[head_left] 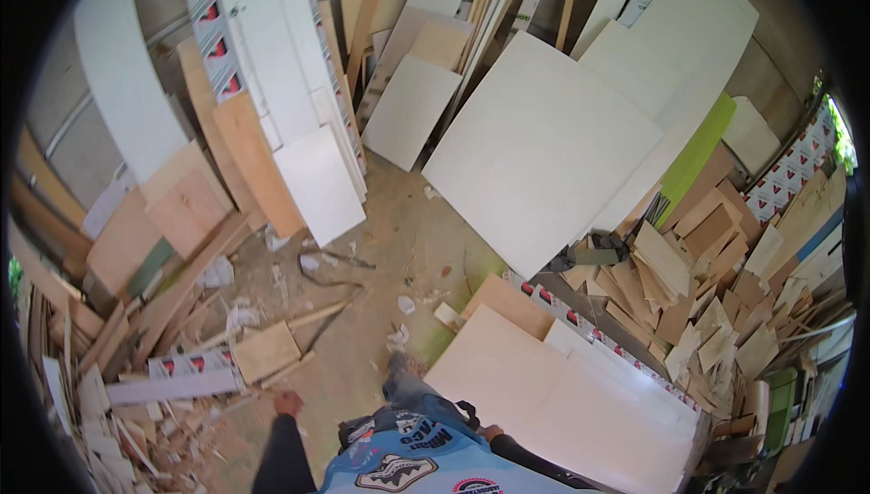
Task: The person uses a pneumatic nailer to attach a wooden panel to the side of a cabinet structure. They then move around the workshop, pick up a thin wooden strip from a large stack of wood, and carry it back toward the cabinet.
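My left hand [288, 403] hangs low over the dusty floor, with nothing visible in it; its fingers look loosely apart. A small tan wood panel [265, 353] lies on the scrap heap just beyond it. My right hand [490, 432] is close to my waist, beside the lower left part of a large white board [571, 403]. Its fingers are too small and partly hidden to read, and I cannot tell whether it touches that board. Ahead, another big white panel [544, 150] leans against other boards.
Tall white boards [272, 50] and a brown plank [258, 163] lean at the far left. Offcuts pile up on the right [698, 267] and in a scrap heap [163, 421] at the lower left. Bits of litter and a dark strap [335, 263] lie on the floor [399, 213].
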{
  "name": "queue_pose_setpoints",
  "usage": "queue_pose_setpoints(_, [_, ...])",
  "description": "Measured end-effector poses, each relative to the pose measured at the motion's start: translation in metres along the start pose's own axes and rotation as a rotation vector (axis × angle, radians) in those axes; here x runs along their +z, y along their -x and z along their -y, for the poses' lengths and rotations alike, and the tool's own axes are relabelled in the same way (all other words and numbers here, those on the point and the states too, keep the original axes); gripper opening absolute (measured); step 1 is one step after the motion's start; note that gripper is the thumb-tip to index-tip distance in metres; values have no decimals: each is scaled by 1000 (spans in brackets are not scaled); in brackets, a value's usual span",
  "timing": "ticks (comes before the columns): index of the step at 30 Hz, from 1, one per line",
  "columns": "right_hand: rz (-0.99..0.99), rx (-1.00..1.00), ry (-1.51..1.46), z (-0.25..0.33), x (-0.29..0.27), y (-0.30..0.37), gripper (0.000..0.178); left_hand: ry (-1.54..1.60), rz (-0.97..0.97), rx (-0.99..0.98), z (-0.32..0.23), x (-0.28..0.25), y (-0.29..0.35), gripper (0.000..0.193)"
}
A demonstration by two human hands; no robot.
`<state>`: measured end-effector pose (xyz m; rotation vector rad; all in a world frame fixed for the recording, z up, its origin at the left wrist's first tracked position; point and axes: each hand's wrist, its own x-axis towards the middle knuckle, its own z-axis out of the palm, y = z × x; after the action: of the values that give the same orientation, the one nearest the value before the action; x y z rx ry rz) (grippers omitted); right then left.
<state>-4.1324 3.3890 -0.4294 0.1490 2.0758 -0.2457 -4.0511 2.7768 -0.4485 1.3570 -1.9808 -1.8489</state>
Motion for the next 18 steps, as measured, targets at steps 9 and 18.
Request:
queue_pose_setpoints(9, [-745,-411,-120,174,-321,-178,18,-596,511,-296,-71,157,-55,24])
queue_pose_setpoints(18, [-678,-415,288,229,-460,-329,26,-1073,606,-146,-201,258,-290,26])
